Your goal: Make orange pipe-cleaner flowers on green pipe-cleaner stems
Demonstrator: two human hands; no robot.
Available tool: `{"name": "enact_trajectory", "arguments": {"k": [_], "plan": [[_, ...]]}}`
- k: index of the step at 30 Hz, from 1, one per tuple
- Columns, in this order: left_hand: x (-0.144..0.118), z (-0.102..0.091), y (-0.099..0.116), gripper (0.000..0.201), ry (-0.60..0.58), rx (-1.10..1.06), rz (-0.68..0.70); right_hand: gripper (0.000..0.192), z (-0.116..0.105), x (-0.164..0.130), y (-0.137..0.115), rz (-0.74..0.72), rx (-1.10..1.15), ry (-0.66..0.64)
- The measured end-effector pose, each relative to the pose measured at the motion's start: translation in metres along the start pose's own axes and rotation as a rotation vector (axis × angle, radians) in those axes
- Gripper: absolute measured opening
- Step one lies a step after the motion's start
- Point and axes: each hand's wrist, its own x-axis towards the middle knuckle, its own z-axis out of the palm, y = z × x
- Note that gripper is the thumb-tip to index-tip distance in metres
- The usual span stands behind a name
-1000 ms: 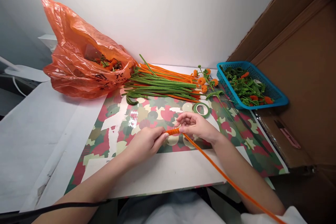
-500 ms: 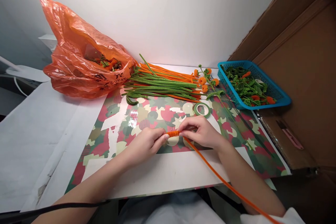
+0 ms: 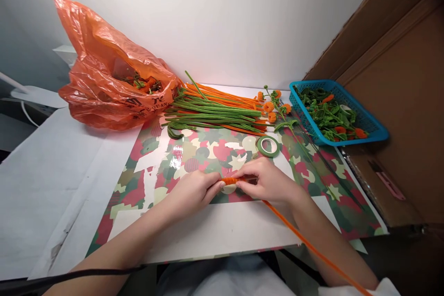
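Between my two hands runs a tightly coiled stretch of orange pipe cleaner [image 3: 229, 181], held level above the patterned mat. My left hand [image 3: 197, 189] pinches its left end between thumb and fingers. At the right end, my right hand [image 3: 268, 180] grips the coil with thumb and fingertips. The loose tail of the pipe cleaner comes out below my right hand and slants down past the right forearm to the lower right. Whatever core the coil may be wound on is hidden. A roll of green tape [image 3: 268, 146] lies just beyond my right hand.
Green pipe cleaners [image 3: 218, 113] lie over orange ones [image 3: 222, 95] at the back. An orange plastic bag [image 3: 114, 78] stands left. Orange flowers on a stem [image 3: 272, 108] lie beside a blue basket [image 3: 347, 141] of green pieces. A pink-handled cutter [image 3: 391, 186] rests on cardboard at right.
My right hand has shifted slightly right and down, its fingers now more closed over the coil's end. The loose tail emerges farther right. My left hand keeps its pinch.
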Motion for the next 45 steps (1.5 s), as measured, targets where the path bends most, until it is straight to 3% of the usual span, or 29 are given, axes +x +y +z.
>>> {"name": "enact_trajectory", "arguments": {"k": [5,21,34,45], "plan": [[0.0,0.002,0.0,0.034,-0.014,0.021,0.0,0.015,0.001,0.001,-0.003,-0.007,-0.09,-0.016],[0.001,0.0,0.0,0.037,0.0,-0.029,0.016,0.018,0.007,-0.002,0.003,-0.103,-0.194,0.041],[0.001,0.0,0.001,0.036,0.021,0.025,0.036,0.019,0.01,0.0,0.009,-0.095,-0.03,0.085],[-0.001,0.002,-0.003,0.037,0.061,0.073,0.054,0.024,0.007,-0.001,0.006,0.088,0.21,-0.006]]}}
